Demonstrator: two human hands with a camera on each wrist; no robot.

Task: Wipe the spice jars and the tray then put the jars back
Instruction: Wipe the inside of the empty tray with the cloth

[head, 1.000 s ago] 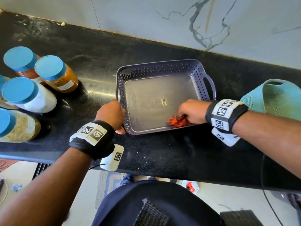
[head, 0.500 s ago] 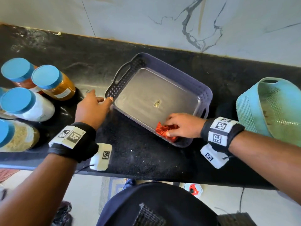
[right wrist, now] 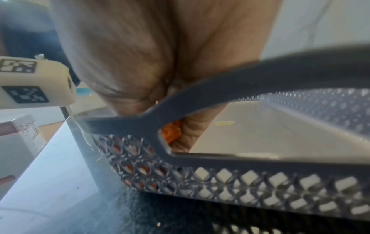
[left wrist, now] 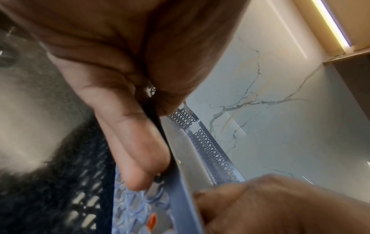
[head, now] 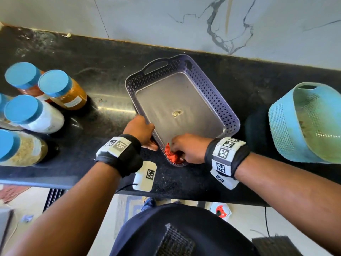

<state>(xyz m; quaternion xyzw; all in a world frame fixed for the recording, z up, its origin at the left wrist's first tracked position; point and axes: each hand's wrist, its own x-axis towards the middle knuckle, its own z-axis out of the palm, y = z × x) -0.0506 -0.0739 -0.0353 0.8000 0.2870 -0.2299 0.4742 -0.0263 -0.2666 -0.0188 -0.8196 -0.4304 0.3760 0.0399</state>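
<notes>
Five blue-lidded spice jars (head: 49, 100) wait at the worktop's left edge — left hand (head: 139, 130) grips the perforated grey plastic tray (head: 212, 93), right hand (head: 190, 147) clutches an orange cloth (head: 170, 154) in its near corner — wiping unfinished.
</notes>
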